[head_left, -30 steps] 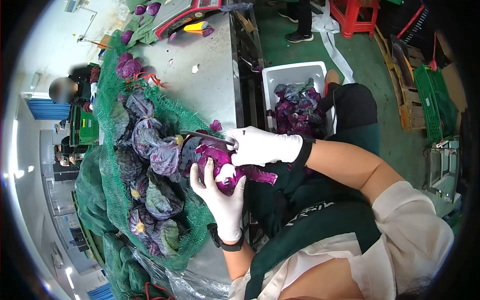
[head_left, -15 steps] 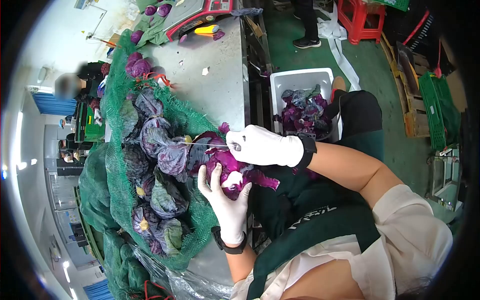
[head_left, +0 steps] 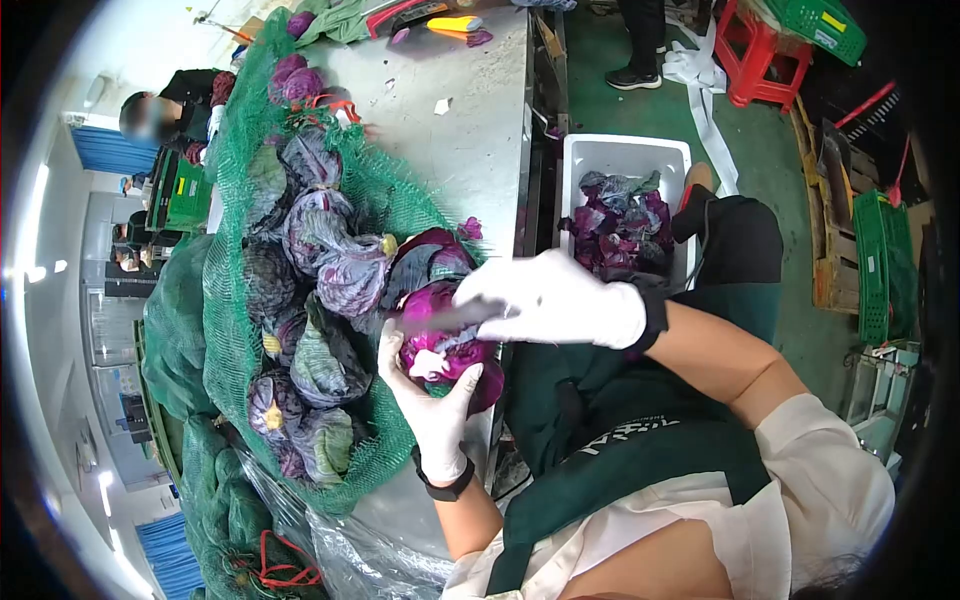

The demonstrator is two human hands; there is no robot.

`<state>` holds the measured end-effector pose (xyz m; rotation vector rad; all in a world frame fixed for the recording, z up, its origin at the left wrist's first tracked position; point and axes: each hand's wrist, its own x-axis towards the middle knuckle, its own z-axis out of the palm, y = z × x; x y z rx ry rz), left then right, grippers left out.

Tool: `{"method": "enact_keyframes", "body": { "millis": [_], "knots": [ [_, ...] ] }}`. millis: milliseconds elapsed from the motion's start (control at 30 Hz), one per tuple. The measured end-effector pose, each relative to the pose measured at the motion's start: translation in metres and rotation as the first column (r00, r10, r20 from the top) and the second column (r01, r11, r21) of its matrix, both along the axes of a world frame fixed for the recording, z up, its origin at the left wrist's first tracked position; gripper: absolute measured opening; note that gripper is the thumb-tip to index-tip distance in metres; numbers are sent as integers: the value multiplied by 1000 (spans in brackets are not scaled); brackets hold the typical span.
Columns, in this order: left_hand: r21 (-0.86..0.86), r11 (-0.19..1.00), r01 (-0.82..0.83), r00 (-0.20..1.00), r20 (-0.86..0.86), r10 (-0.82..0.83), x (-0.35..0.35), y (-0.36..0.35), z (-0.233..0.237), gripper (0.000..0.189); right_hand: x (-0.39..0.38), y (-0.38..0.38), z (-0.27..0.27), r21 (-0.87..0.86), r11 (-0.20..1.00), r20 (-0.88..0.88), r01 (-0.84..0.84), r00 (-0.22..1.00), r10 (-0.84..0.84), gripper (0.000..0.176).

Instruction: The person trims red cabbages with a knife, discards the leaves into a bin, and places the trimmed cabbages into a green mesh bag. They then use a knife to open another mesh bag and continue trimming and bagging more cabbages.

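A bright purple cabbage [head_left: 425,312] is held from below and the left by my white-gloved left hand [head_left: 428,405], whose fingers and thumb wrap round it near the cut white stem. Above and to the right, my gloved right hand [head_left: 560,298] is closed round a knife. The blurred blade [head_left: 440,322] of the knife lies across the cabbage. Dark outer leaves [head_left: 435,255] of red cabbage show just beyond it. To the left, several whole cabbages [head_left: 325,235] with dull outer leaves lie in an open green mesh bag [head_left: 230,300].
A white bin [head_left: 580,160] of cut leaves stands right of the metal table [head_left: 470,130]. A yellow-handled tool [head_left: 455,24] lies at the table's far end. Past the bin are a red stool [head_left: 755,60] and green crate [head_left: 872,265]. A co-worker [head_left: 180,110] is at far left.
The knife has swung so its blade lies over the cabbage. The cabbage has turned in my left hand, and the loose leaf at its right has moved down. The view has shifted.
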<state>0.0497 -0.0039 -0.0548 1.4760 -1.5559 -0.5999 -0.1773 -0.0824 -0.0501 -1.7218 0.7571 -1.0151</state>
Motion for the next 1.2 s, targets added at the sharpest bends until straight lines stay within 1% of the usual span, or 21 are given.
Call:
{"method": "enact_keyframes", "body": {
  "millis": [33,100,167,233,267,467,533,600,633,667,733,767,800,833,867,900,933,1000,1067,1133,1200],
  "knots": [
    [-14,1000,19,986,164,-17,-2,-3,9,106,11,1,5,-71,997,-81,-24,997,19,38],
    [4,1000,-21,991,134,20,-9,-4,12,104,19,4,11,-141,988,-159,-56,987,34,38],
    [-2,999,-53,989,141,52,-15,-6,10,102,19,8,21,23,999,-177,31,984,-26,41],
    [9,992,-126,989,-79,127,-23,-6,6,97,17,18,17,-47,996,-312,79,946,-89,59],
    [11,991,-130,988,-84,130,-26,-6,5,97,18,22,13,-98,992,-346,85,931,-114,65],
    [-91,981,-169,953,240,186,-37,-9,12,94,28,25,-4,-272,952,-416,141,875,-248,73],
    [-96,980,-177,953,233,195,-35,-9,9,94,28,17,-7,-402,905,-407,141,858,-315,71],
    [-98,977,-188,952,228,206,-34,-7,8,95,22,4,1,47,964,-356,262,906,-229,59],
    [-89,977,-192,958,196,207,-34,-6,8,95,15,-3,9,210,955,-312,208,940,-136,50],
    [-78,978,-194,965,164,205,-34,-5,8,95,18,-3,6,211,954,-310,211,940,-139,50],
    [-38,978,-204,959,194,208,-34,-3,12,98,27,-1,4,-148,958,-152,244,952,-266,58],
    [-40,983,-177,960,214,182,-37,-3,18,98,26,3,6,-185,962,-235,202,941,-243,62],
    [-45,988,-151,960,233,157,-41,-4,24,98,26,2,11,-125,986,-274,110,951,-141,56],
    [-48,988,-148,960,233,156,-38,-5,26,98,30,2,-1,-226,967,-245,118,954,-173,52],
    [-31,991,-128,921,367,131,-34,-6,27,98,35,3,-14,-322,939,-214,123,956,-199,48],
    [-9,993,-115,863,494,105,-29,-4,29,97,37,0,-11,-360,922,-228,144,945,-237,30],
    [-8,992,-123,861,497,111,-27,-2,29,97,38,-8,-13,-370,904,-122,215,953,-276,18],
    [-11,996,-92,933,348,91,-19,0,26,96,25,-25,-11,-69,938,-146,340,926,-347,12],
    [-23,996,-81,947,311,85,-4,6,21,95,12,-55,-47,-267,825,-150,499,824,-547,13],
    [-39,999,-29,976,214,37,2,12,22,94,-1,-60,-44,-161,828,-265,537,784,-561,14],
    [-3,1000,-28,984,177,28,10,15,23,96,-3,-59,-45,-192,821,-236,538,786,-571,17]
  ]
}}
